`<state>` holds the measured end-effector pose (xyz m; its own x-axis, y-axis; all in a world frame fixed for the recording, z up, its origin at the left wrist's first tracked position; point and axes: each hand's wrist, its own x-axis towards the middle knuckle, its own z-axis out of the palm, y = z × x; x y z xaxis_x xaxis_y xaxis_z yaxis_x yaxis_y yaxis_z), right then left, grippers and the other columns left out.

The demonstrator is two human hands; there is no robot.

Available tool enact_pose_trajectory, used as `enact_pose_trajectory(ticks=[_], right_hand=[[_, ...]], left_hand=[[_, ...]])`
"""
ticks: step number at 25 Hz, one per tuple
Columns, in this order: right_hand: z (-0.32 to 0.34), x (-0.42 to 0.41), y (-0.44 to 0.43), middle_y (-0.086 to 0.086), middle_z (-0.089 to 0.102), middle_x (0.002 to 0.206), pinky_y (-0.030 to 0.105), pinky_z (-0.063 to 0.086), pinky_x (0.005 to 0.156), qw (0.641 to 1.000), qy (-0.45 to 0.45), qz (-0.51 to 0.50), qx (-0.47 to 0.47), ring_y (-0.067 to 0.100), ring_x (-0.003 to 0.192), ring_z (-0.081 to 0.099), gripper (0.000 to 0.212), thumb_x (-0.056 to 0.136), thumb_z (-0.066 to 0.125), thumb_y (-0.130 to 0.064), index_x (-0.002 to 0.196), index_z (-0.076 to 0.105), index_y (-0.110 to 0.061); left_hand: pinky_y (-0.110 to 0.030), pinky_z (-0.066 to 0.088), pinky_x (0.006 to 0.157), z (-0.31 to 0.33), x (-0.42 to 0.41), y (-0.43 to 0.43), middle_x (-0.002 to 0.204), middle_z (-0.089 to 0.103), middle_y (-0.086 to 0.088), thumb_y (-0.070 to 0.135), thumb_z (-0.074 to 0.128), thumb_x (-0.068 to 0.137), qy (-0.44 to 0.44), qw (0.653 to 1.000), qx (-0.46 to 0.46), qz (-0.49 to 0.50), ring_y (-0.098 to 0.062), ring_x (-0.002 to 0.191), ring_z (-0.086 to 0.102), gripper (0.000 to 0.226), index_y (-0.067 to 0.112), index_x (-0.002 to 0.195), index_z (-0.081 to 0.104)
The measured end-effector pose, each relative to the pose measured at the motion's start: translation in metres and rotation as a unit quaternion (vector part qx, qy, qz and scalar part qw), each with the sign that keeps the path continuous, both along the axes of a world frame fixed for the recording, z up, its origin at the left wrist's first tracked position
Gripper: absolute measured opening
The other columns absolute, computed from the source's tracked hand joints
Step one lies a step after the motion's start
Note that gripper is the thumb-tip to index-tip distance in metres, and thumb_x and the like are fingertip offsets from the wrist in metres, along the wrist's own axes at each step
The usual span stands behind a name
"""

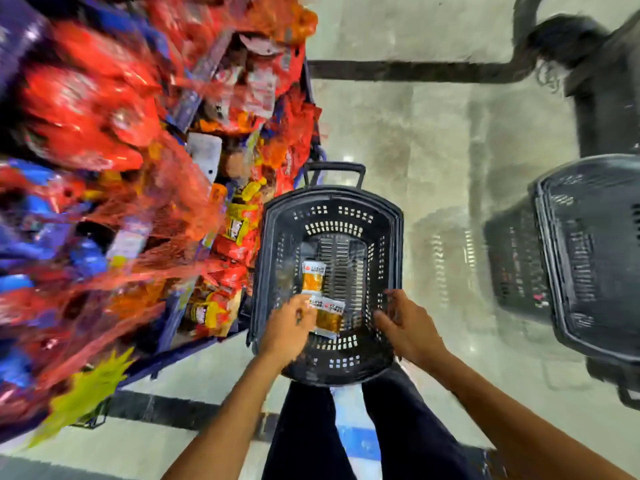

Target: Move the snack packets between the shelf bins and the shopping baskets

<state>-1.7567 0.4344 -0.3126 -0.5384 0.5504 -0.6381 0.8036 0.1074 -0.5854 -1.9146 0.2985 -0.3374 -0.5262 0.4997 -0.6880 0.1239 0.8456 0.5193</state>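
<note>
Pale polished floor with dark stripes runs under everything. Only two snack packets lie in the black basket, so the job looks either barely begun or almost emptied; I cannot tell which way the packets travel. The nearer packet sits toward the basket's near wall, with the farther packet just beyond it. Both are flat sachets, orange under a white printed header. The left hand keeps a narrow grip, seemingly pinching the nearer packet's corner. The right hand hovers inside the basket's right wall, loosely curled and holding nothing. Crowded shelf bins stand left of the basket and a second basket well to its right.
</note>
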Motion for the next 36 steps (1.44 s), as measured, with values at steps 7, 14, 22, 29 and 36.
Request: enact_pose_trajectory(ticks=[7,14,22,29,36], right_hand=[[0.128,0.034,-0.007,0.007,0.059,0.125,0.032,0.045,0.087,0.989,0.099,-0.045,0.101,0.026,0.106,0.060,0.044,0.093,0.054,-0.030,0.133,0.044,-0.014],[0.146,0.074,-0.103,0.003,0.057,0.114,0.026,0.042,0.075,0.961,0.128,-0.216,0.119,0.018,0.090,0.057,0.042,0.093,0.056,-0.028,0.131,0.045,-0.015],[0.156,0.158,-0.243,0.003,0.057,0.115,0.013,0.047,0.064,0.876,0.099,-0.455,0.128,0.016,0.091,0.059,0.041,0.093,0.056,-0.028,0.131,0.045,-0.017],[0.152,0.243,-0.339,0.002,0.058,0.111,0.020,0.047,0.075,0.753,0.073,-0.640,0.135,0.016,0.092,0.060,0.036,0.093,0.056,-0.020,0.127,0.047,-0.017],[0.152,0.342,-0.419,0.000,0.058,0.110,0.017,0.047,0.070,0.616,0.067,-0.770,0.150,0.007,0.088,0.059,0.032,0.093,0.057,-0.022,0.124,0.048,-0.022]], left_hand=[[-0.024,0.042,0.090,0.123,0.033,-0.010,0.113,0.057,0.006,0.026,0.050,0.097,-0.008,0.988,0.151,-0.030,-0.010,0.105,0.054,0.032,0.019,0.128,0.054],[0.001,0.041,0.068,0.146,0.040,-0.061,0.114,0.056,0.005,0.017,0.051,0.096,-0.057,0.968,0.221,-0.102,-0.008,0.103,0.053,0.030,0.016,0.126,0.053],[-0.019,0.046,0.090,0.154,0.091,-0.084,0.110,0.064,-0.003,0.015,0.056,0.094,-0.118,0.906,0.246,-0.323,-0.015,0.103,0.060,0.022,0.016,0.117,0.057],[-0.001,0.040,0.076,0.178,0.227,-0.080,0.106,0.063,0.002,0.011,0.055,0.093,-0.197,0.803,0.228,-0.514,-0.008,0.099,0.058,0.021,0.021,0.112,0.056],[0.000,0.039,0.076,0.181,0.383,-0.106,0.110,0.063,0.003,0.011,0.054,0.094,-0.229,0.715,0.193,-0.631,0.001,0.094,0.058,0.023,0.024,0.113,0.055]])
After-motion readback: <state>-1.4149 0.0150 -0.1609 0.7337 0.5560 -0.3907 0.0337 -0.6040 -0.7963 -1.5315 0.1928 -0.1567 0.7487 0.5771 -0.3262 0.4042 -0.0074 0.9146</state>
